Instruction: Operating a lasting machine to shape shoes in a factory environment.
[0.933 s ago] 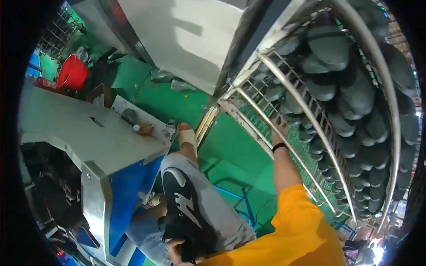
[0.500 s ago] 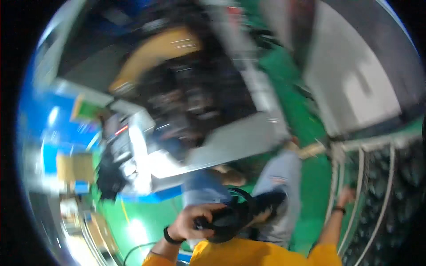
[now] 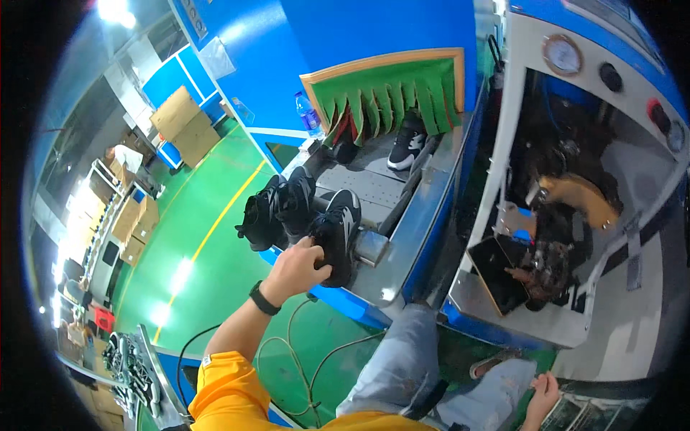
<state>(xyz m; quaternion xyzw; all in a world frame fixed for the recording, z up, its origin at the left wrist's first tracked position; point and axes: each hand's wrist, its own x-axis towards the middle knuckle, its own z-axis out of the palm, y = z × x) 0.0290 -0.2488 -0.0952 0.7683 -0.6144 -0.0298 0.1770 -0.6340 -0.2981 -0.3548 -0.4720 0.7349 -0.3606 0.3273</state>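
Observation:
My left hand (image 3: 296,267) reaches forward, its fingers closed on the back of a black sneaker (image 3: 338,237) with a white sole edge. That sneaker rests at the near end of a metal conveyor (image 3: 357,185). Close on its left stand more black sneakers (image 3: 293,201), partly overlapping. Farther along the conveyor, a black-and-white sneaker (image 3: 408,147) sits by the green strip curtain (image 3: 388,97), and another dark shoe (image 3: 346,147) is half under the strips. My right hand (image 3: 544,396) hangs low at the right by my leg, fingers loosely apart, with nothing visible in it.
A blue machine (image 3: 381,29) rises behind the curtain, with a plastic bottle (image 3: 307,115) beside the opening. At right stands a machine with a gauge (image 3: 562,55) and a dark pad (image 3: 497,276). Cables (image 3: 309,373) lie below; a person (image 3: 133,165) is far left.
My view has swung left from the open machine to the conveyor. My left hand has gone from near my body, holding a blurred black object, out to the sneaker. My right hand is lower.

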